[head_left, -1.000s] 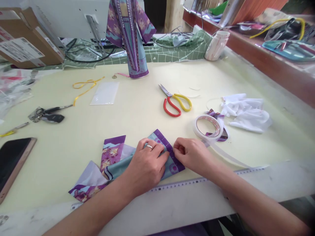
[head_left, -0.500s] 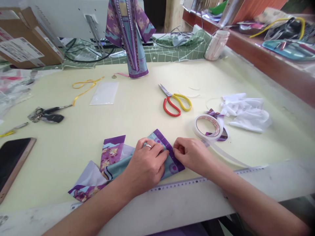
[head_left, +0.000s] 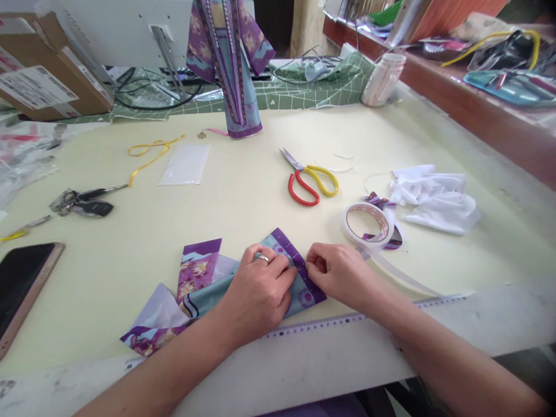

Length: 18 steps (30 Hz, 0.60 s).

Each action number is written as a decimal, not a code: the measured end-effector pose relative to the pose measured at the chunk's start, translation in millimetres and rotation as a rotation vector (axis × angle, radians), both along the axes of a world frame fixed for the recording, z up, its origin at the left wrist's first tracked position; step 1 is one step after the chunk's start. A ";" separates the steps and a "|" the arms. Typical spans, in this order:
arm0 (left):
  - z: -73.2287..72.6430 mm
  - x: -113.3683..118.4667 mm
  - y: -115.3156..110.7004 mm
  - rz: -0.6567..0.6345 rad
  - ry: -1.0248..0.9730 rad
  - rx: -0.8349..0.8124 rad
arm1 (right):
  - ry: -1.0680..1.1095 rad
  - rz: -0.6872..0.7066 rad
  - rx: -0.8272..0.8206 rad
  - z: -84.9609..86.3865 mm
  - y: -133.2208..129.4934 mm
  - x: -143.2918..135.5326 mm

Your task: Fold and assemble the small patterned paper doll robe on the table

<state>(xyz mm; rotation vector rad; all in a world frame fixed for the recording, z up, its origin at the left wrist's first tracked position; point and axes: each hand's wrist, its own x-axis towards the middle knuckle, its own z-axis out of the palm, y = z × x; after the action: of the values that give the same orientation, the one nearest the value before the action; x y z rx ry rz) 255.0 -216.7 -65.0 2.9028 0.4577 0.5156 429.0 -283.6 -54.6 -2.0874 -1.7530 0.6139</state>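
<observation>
A small blue and purple patterned cloth robe (head_left: 308, 296) lies on its side on the pale table, its flowered sleeves (head_left: 197, 269) spread to the left. My left hand (head_left: 260, 284), with a ring on one finger, rests on the robe's skirt, fingers curled and pressed together on the cloth. At the purple hem, my right hand (head_left: 336, 269) is closed in a pinch against the edge; its fingertips are partly hidden. To the right of that hand sits a roll of clear double-sided tape (head_left: 347, 227), a strip trailing from it.
Red and yellow handled scissors (head_left: 304, 188) lie beyond my hands. White cloth scraps (head_left: 438, 197) are at the right, a phone (head_left: 26, 284) and keys (head_left: 91, 207) at the left. A finished-looking robe (head_left: 238, 110) stands at the back. A printed ruler strip (head_left: 313, 327) runs along the front edge.
</observation>
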 end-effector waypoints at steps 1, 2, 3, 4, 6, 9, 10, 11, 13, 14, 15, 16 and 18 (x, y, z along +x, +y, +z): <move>0.3 -0.1 0.0 -0.002 -0.001 -0.002 | -0.001 0.001 -0.001 0.2 0.0 0.0; 0.6 -0.1 0.0 -0.003 -0.003 -0.003 | -0.002 0.001 -0.002 0.3 0.0 0.0; 0.9 -0.2 0.0 -0.003 -0.001 -0.005 | -0.003 0.000 -0.004 0.3 0.1 0.0; 1.1 -0.3 0.0 -0.004 0.000 -0.007 | -0.004 -0.001 -0.004 0.2 0.2 0.0; 1.1 -0.5 -0.2 -0.004 0.005 -0.011 | -0.008 -0.002 -0.004 -0.3 0.5 0.0; 0.4 -0.4 0.0 -0.010 0.014 -0.007 | -0.024 -0.002 -0.003 -1.6 0.5 -0.2; 0.0 -0.2 0.1 -0.012 0.016 -0.003 | -0.035 -0.003 -0.002 -2.0 0.3 -0.4; -0.3 -0.1 0.4 -0.015 0.020 0.001 | -0.049 -0.007 0.000 -2.4 0.1 -0.7; -0.9 -0.2 0.8 -0.016 0.027 0.006 | -0.084 -0.017 0.003 -3.0 -0.2 -1.5; -1.1 -0.4 1.0 -0.016 0.029 0.008 | -0.102 -0.021 0.006 -3.2 -0.2 -1.8; -1.2 -0.7 1.1 -0.017 0.033 0.009 | -0.119 -0.023 0.008 -3.2 -0.2 -2.1; -1.2 -1.0 1.1 -0.017 0.035 0.011 | -0.131 -0.023 0.009 -3.0 0.0 -2.1; -1.1 -1.6 0.9 -0.019 0.043 0.013 | -0.136 -0.022 0.011 -2.0 0.1 -1.2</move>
<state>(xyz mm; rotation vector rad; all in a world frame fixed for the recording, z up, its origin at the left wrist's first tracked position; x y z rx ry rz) 253.4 -215.8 -66.0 2.9323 0.4342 0.4564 427.7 -283.4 -56.6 -2.1841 -1.7988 0.4652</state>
